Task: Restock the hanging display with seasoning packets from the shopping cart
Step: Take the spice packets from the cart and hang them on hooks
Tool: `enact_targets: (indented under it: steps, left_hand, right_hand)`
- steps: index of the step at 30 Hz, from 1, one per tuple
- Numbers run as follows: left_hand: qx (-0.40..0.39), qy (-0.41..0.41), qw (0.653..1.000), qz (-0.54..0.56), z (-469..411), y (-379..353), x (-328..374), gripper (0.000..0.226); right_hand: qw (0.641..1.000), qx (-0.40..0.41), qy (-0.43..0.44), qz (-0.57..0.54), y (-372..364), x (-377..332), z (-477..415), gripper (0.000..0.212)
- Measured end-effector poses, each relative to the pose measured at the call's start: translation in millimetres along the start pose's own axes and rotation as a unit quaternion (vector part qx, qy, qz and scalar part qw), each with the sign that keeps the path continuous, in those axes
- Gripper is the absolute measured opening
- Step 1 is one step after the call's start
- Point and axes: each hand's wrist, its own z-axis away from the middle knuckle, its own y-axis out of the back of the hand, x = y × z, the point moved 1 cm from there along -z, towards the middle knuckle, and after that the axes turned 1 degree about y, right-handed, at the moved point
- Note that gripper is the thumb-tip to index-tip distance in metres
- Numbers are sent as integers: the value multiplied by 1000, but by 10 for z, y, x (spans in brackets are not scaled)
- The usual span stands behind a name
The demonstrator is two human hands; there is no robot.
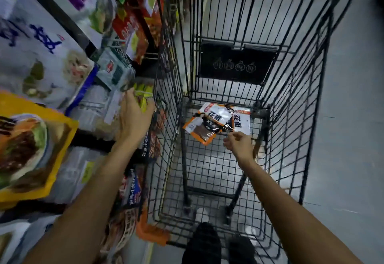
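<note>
Your cart (291,76) is black wire in a square grid, its flap (236,64) black with white outline icons. Your packets (216,122) there are orange and white with black characters. To your left: a yellow-green packet (143,97), a yellow bag (31,145) printed with food, a white bag (37,41) with blue characters, red boxes (133,33). The floor (353,139) is grey.

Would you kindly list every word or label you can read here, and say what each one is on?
"花椒": large black characters on two packets in the cart.
Blue characters on the white bag: too blurred to read.
Marks under the four circles on the cart's black flap: too small to read.
Print on the shelf packets: blurred.
</note>
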Motion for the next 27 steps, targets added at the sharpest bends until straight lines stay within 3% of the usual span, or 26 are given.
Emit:
enact_targets:
  steps: [4, 8, 15, 18, 21, 24, 27]
  left_hand:
    - [-24, -67, 997, 7, -282, -327, -119, 56]
    - [-20, -105, 994, 22, -343, -445, -158, 41]
    - [8, -127, 992, 5, -387, -508, -126, 39]
    - [15, -135, 991, 7, -404, -532, -128, 36]
    - [16, -143, 989, 22, -411, -540, -128, 35]
    - [16, -156, 987, 30, -405, -537, -137, 34]
    - [15, -144, 989, 15, -388, -496, -130, 34]
  right_hand:
    - [997, -9, -68, 20, -454, 402, -681, 29]
    - [995, -8, -96, 39, -772, 693, -1078, 29]
    - [988, 4, -150, -17, -1035, 852, -1391, 39]
    - [978, -47, -164, -118, -1106, 846, -1482, 38]
    - [980, 36, -184, -63, -1130, 859, -1502, 30]
    - [977, 77, -184, -72, -1092, 813, -1449, 2]
    - [977, 106, -167, -78, -878, 762, -1324, 15]
